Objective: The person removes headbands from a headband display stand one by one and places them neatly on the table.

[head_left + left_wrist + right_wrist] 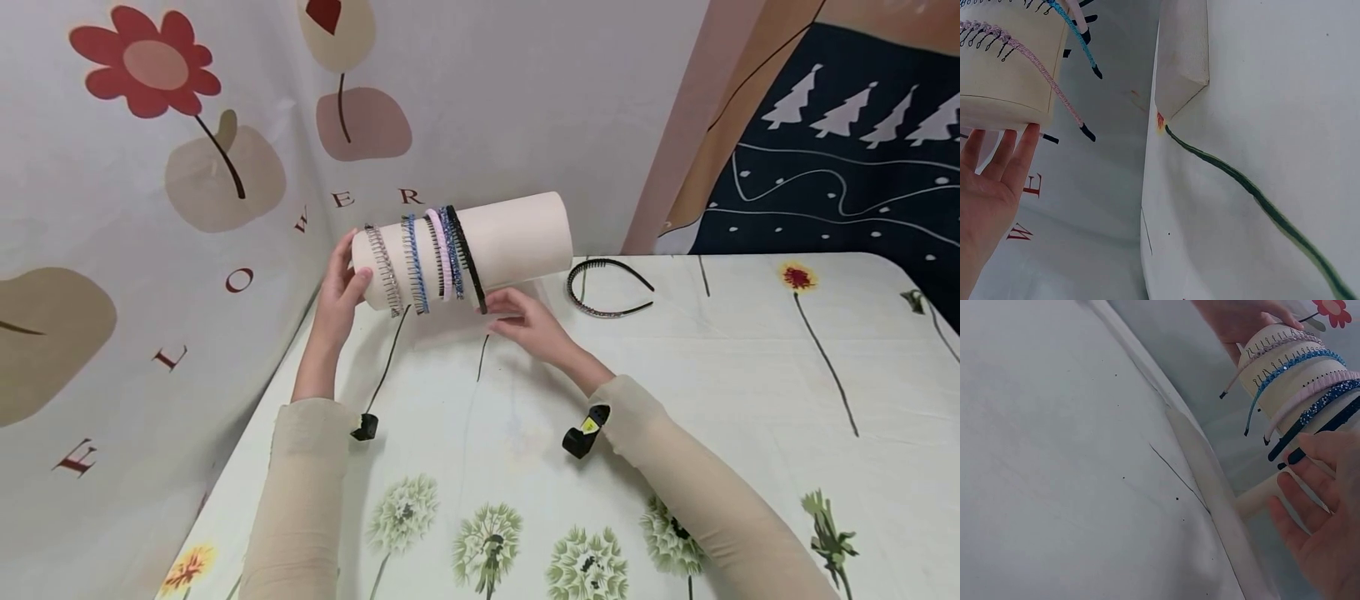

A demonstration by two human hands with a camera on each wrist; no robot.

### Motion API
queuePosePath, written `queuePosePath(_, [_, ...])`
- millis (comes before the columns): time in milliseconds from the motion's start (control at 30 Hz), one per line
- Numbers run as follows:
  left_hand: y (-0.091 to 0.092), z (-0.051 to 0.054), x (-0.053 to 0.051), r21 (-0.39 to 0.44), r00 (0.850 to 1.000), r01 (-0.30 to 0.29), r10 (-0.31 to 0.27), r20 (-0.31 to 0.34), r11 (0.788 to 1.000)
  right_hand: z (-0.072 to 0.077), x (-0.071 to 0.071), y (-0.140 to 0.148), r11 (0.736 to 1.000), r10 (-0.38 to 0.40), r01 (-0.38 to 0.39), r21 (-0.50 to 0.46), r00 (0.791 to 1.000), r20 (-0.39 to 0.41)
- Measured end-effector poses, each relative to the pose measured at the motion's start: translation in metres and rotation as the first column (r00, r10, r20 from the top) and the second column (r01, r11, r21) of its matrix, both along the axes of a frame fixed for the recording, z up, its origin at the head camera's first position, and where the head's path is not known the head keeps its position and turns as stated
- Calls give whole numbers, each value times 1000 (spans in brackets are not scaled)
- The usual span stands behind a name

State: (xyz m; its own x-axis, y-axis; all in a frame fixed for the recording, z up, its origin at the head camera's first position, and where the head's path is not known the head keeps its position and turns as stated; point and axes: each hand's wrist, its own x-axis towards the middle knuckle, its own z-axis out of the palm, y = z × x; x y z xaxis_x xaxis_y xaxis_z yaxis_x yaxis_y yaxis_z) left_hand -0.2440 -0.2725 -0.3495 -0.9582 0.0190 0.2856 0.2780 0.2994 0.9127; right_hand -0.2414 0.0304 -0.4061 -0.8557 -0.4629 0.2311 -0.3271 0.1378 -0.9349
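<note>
A cream cylindrical headband holder lies sideways above the table, with several toothed headbands around its left half. From the left end come a pale pink-grey headband, a blue headband, a pink headband, a dark blue glittery one and a black headband. My left hand grips the holder's left end, thumb in front. In the left wrist view its fingers touch the end's rim. My right hand, below the holder, pinches the black headband's lower tip between thumb and fingers.
Another dark headband with a beaded band lies on the table to the right of the holder. A flower-printed white cloth covers the table. Printed hangings stand right behind the holder and along the left side.
</note>
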Motion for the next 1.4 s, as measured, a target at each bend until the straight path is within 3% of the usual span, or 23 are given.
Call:
queuePosePath(233, [0, 0, 0, -8, 1000, -8, 8, 2, 1000, 2, 1, 3, 998, -27, 28, -51, 999, 26])
queuePosePath(500, [-2, 0, 0, 5, 1000, 18, -18, -17, 1000, 5, 0, 7, 989, -112, 116, -96, 992, 50])
queuePosePath(900, [-2, -1, -1, 2, 1000, 21, -21, -9, 1000, 3, -1, 18, 969, -192, 193, -155, 981, 20])
queuePosePath(1133, [10, 21, 18, 5, 999, 35, -35, 10, 999, 3, -1, 23, 941, -216, 226, -251, 974, 64])
queuePosePath(1400, [0, 4, 2, 9, 1000, 27, -27, -1, 1000, 5, 1, 30, 922, -259, 271, -278, 963, 81])
